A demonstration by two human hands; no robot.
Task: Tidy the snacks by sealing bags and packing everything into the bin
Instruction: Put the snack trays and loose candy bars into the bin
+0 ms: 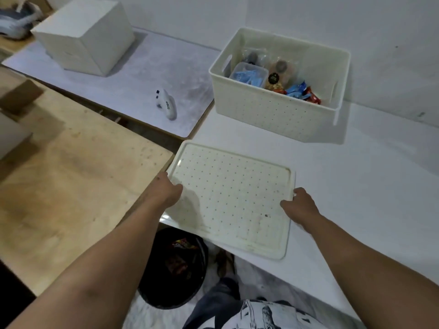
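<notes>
A white dotted bin stands open on the white table at the back right. Inside it lie snack bags, blue and red wrappers and a small clear container with blue contents. The bin's flat white lid lies on the table's near left corner, partly overhanging the edge. My left hand grips the lid's left edge. My right hand grips its right edge, thumb on top.
A white handheld bag sealer lies on the pale mat to the left of the bin. A white box stands farther back left. A wooden table is at left. Below, a black trash bin with wrappers sits on the floor.
</notes>
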